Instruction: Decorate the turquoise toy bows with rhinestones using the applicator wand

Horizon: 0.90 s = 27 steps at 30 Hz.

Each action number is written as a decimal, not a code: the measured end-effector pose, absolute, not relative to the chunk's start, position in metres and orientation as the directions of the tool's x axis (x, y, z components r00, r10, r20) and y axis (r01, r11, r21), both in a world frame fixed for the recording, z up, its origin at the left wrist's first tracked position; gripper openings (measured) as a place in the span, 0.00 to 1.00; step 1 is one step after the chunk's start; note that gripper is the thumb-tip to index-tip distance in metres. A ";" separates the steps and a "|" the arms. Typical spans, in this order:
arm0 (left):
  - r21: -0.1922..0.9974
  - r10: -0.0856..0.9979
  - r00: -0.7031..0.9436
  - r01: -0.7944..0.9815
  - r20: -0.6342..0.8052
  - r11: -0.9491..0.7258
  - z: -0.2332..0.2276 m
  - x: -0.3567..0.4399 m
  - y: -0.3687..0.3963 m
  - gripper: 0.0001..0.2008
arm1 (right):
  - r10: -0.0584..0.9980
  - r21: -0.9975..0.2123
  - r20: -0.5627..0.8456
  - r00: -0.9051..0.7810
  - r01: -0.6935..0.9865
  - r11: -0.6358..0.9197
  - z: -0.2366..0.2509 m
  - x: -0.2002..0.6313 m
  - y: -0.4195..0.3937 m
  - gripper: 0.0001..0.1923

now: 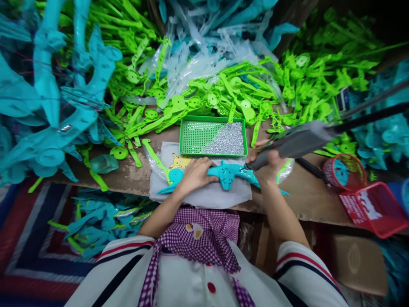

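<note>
A blue plastic toy part (226, 174) with long side arms lies across a white cloth (204, 198) printed with a yellow cartoon figure. Over its left arm lies my left hand (198, 174), fingers curled down on the plastic and holding it. My right hand (270, 164) is wrapped round a grey power screwdriver (294, 143), tilted so that its tip meets the part's right arm. The exact contact at the tip is too small to make out. Just beyond the part sits a green perforated tray (181, 136) with small silver screws (228, 138) heaped in its right half.
Bright green plastic pieces (191, 102) pile up behind the tray, with clear pieces (204, 55) farther back. Blue parts (47, 128) are stacked at left. A red round basket (345, 172) and a red bin (377, 209) stand at right. Cables trail from the screwdriver.
</note>
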State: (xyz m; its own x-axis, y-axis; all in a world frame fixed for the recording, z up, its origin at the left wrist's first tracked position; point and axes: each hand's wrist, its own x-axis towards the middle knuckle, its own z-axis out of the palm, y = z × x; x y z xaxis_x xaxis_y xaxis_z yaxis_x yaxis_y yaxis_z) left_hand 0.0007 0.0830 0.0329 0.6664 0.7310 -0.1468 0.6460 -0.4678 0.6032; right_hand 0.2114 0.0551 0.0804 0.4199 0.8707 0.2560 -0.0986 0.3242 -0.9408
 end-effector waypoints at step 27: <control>0.607 0.717 0.683 0.630 -0.137 -0.484 0.028 -0.001 0.079 0.19 | 0.867 -0.944 0.312 0.389 0.021 0.330 0.042 0.145 0.232 0.32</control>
